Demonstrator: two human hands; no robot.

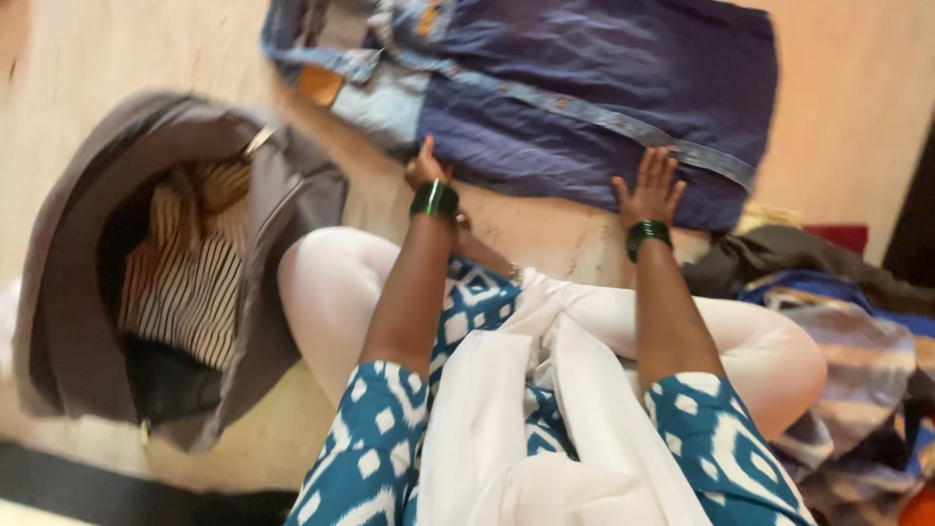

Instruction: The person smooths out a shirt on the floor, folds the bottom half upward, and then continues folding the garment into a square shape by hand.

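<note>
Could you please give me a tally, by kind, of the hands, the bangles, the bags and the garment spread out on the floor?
Hands: 2, left hand and right hand, both flat on the garment
Green bangles: 2 sets
Blue garment: 1
Grey bag: 1, open
Total: 6

Matt blue cloth garment (604, 107); glossy green bangles (434, 200); smooth polished floor (857, 107).

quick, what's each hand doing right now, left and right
Left hand: fingers on the edge of the blue garment; open or gripping cannot be told.
Right hand: open, flat on the garment, holding nothing.
</note>
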